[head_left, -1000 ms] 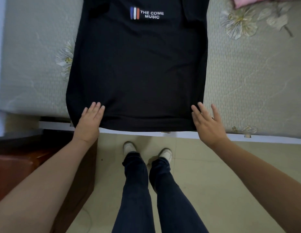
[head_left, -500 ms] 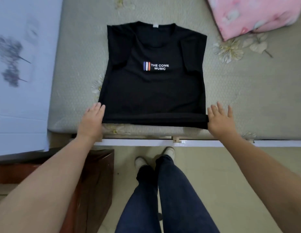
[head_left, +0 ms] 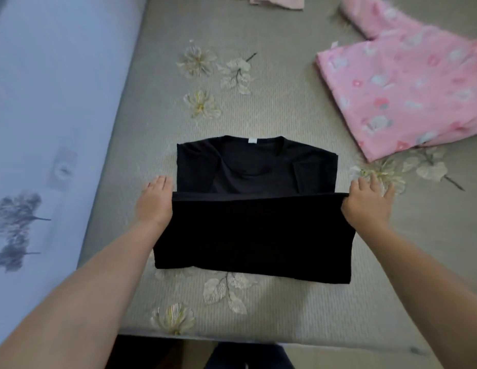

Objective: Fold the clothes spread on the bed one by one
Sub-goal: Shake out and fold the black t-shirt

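Grey-green floral-print bed (head_left: 285, 107) | black cotton T-shirt (head_left: 254, 227) lies mid-bed, hem held raised to fold toward collar | left hand (head_left: 154, 202), right hand (head_left: 366, 205) each grip a hem corner, keeping edge taut | pink floral garment (head_left: 407, 91) waits beside.

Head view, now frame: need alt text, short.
Both hands, left hand and right hand, hold the bottom hem of a black cotton T-shirt, folded up toward its collar on a grey flower-patterned bedspread. A pink floral garment lies at upper right.
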